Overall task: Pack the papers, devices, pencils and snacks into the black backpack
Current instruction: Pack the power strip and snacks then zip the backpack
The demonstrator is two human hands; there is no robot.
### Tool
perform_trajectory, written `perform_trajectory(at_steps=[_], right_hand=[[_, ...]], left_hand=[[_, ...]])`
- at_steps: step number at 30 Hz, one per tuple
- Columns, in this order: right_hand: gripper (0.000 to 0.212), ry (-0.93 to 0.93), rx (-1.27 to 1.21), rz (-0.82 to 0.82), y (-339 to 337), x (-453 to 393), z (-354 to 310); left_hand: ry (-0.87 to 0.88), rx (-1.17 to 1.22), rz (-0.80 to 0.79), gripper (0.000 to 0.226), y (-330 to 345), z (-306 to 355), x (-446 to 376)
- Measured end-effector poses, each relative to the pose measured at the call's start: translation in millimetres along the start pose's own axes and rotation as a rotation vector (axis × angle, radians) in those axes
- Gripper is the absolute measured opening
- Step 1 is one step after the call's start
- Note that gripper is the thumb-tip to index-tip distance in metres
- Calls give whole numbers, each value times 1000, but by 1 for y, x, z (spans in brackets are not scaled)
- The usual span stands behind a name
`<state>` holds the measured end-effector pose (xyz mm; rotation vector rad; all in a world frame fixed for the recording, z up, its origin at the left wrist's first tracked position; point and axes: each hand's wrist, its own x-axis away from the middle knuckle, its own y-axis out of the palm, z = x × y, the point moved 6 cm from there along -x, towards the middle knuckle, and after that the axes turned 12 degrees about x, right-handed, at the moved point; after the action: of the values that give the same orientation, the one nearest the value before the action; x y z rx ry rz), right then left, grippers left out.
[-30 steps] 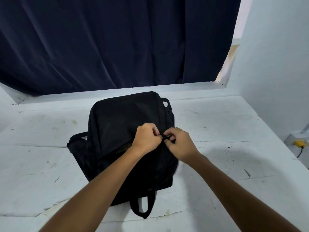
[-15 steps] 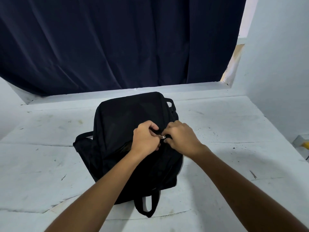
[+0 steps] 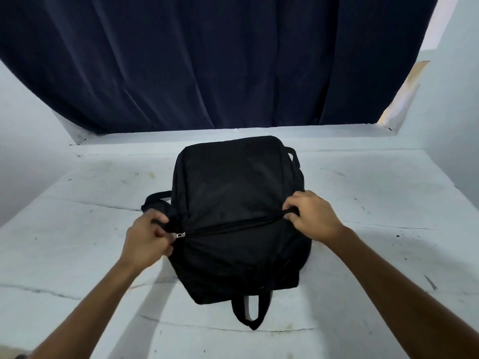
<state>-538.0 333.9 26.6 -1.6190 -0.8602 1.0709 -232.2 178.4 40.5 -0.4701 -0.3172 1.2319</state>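
- The left hand [image 3: 146, 239] has its grip curled around the silver metal zipper slider [image 3: 180, 234] at the bag's left edge; the pull itself is hidden in the fingers.
- Between the grips, the black fabric backpack [image 3: 233, 193] lies flat on the scuffed white bench [image 3: 77, 255], its zipper line looking closed across the panel.
- The right hand [image 3: 315, 218] pinches the fabric at the zipper's right end, holding it taut.
- No papers, devices, pencils or snacks lie out, so packing seems finished, closing nearly so.
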Motion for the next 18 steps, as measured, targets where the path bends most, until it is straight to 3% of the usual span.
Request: perform_trajectory(at_steps=[2,7,10,12,15,18], right_hand=[[13,-1,-7,-3,6,-1,-4],[16,60,-149,5,16,-1,5],[31,114,-345,223,9,10,16],[35,289,-500,279,10,21,29],[36,650,-897,202,26,29,56],[37,607,-1063,45,32,25,57]], left_hand=[[-59,123,-31,24,-7,-13,-2],[9,214,-15,21,-7,-23,0],[207,121,35,27,-10,-23,5],[389,77,44,22,-4,-13,13],[628,26,52,19,19,17,22],[806,15,-16,19,57,59,28]])
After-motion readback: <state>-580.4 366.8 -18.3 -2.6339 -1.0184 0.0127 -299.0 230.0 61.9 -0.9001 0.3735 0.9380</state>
